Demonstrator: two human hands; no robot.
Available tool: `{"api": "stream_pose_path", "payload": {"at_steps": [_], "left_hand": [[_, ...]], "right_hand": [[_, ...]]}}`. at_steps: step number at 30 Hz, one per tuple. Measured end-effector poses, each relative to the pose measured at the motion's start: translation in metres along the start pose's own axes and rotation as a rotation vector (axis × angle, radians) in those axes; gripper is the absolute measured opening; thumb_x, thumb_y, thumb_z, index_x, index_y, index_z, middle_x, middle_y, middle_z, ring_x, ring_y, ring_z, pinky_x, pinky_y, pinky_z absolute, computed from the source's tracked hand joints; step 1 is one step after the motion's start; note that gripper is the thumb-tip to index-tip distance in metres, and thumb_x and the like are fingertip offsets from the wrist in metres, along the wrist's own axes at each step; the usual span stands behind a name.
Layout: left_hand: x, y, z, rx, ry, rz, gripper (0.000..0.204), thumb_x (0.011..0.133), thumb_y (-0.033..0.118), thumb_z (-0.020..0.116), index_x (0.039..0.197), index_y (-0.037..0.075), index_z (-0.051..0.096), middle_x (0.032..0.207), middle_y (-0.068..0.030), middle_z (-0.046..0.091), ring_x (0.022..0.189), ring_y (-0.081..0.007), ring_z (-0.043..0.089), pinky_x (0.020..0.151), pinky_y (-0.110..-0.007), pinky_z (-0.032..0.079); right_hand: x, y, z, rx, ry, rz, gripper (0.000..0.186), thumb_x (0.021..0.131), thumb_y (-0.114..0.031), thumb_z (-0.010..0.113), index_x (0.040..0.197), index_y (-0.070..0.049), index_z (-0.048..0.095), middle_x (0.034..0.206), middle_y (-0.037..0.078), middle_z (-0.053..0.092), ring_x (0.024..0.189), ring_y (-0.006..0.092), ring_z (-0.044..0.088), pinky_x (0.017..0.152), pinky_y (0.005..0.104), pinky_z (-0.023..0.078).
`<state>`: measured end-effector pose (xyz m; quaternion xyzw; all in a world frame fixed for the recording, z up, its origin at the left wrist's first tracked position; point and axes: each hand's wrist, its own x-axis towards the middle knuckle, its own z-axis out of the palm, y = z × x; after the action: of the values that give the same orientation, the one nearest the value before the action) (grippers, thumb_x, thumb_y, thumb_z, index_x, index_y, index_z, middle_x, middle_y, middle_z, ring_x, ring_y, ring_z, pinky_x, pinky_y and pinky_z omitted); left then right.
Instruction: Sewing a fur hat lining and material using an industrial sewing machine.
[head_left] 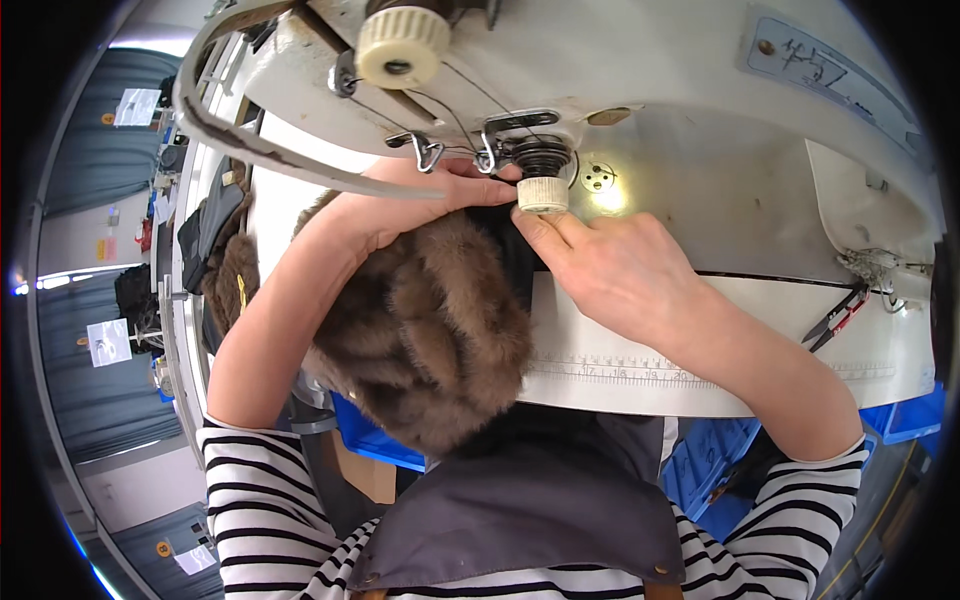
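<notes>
A white sewing machine (680,60) fills the top of the view, its cream tension knob (543,194) hanging over my fingertips. Beneath it, my left hand (455,188) pinches black fabric (512,240) between thumb and fingers. From the other side, my right hand (615,262) has its thumb and forefinger closed at the same fabric's edge, partly covered by the knob. Brown fur (440,320), which lies against the black fabric, bunches below my left forearm and hangs over the table's front edge. The needle area is hidden behind the machine's parts.
Red-handled scissors (838,316) lie at the right of the white table. A printed ruler strip (620,372) runs along its front edge. Blue bins (710,455) stand below. More brown fur and dark cloth (225,240) lie at the left.
</notes>
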<state>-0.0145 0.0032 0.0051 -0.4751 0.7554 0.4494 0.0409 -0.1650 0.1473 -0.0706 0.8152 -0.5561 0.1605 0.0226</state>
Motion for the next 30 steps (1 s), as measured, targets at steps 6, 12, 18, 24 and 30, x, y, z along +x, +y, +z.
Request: {"api": "stream_pose_path", "payload": {"at_steps": [6, 12, 18, 24, 30], "left_hand": [[0.012, -0.006, -0.009, -0.112, -0.107, 0.143, 0.024, 0.078, 0.010, 0.080, 0.099, 0.000, 0.072, 0.096, -0.0059, 0.072, 0.088, -0.0124, 0.065, 0.083, -0.025, 0.053], [0.016, -0.001, -0.011, 0.015, -0.137, 0.056, 0.025, 0.078, 0.015, 0.083, 0.097, 0.005, 0.071, 0.092, 0.0005, 0.069, 0.085, -0.0092, 0.063, 0.079, -0.024, 0.053], [0.000, -0.005, 0.006, 0.243, 0.112, 0.307, 0.030, 0.083, 0.031, 0.072, 0.088, 0.002, 0.069, 0.079, -0.0039, 0.069, 0.070, -0.0124, 0.057, 0.070, -0.031, 0.049], [-0.009, 0.001, 0.016, 0.336, 0.189, 0.072, 0.023, 0.083, 0.022, 0.075, 0.095, 0.003, 0.070, 0.087, 0.0002, 0.070, 0.083, -0.0079, 0.063, 0.079, -0.025, 0.051], [-0.007, 0.001, 0.012, -0.023, 0.145, 0.024, 0.029, 0.079, 0.027, 0.078, 0.097, 0.005, 0.071, 0.095, -0.0005, 0.069, 0.087, -0.0100, 0.059, 0.081, -0.028, 0.048]], "right_hand": [[-0.002, 0.003, 0.008, 0.043, 0.072, 0.010, 0.040, 0.081, -0.013, 0.059, 0.119, -0.002, 0.060, 0.130, 0.017, 0.060, 0.063, 0.0190, 0.069, 0.054, 0.0302, 0.056], [-0.002, 0.000, 0.015, 0.120, 0.189, 0.054, 0.034, 0.081, -0.013, 0.059, 0.113, -0.002, 0.061, 0.124, 0.016, 0.064, 0.064, 0.0199, 0.069, 0.055, 0.0308, 0.056], [-0.002, 0.001, 0.012, 0.124, 0.160, 0.046, 0.034, 0.081, -0.012, 0.059, 0.113, -0.001, 0.061, 0.125, 0.017, 0.063, 0.065, 0.0206, 0.070, 0.056, 0.0313, 0.057], [-0.002, 0.001, 0.009, 0.092, 0.120, 0.030, 0.034, 0.082, -0.011, 0.058, 0.114, -0.001, 0.060, 0.125, 0.017, 0.063, 0.065, 0.0205, 0.070, 0.055, 0.0317, 0.056], [-0.001, 0.001, 0.006, 0.112, 0.123, 0.030, 0.030, 0.082, -0.011, 0.058, 0.110, -0.001, 0.060, 0.121, 0.017, 0.065, 0.066, 0.0213, 0.071, 0.054, 0.0321, 0.055]]}}
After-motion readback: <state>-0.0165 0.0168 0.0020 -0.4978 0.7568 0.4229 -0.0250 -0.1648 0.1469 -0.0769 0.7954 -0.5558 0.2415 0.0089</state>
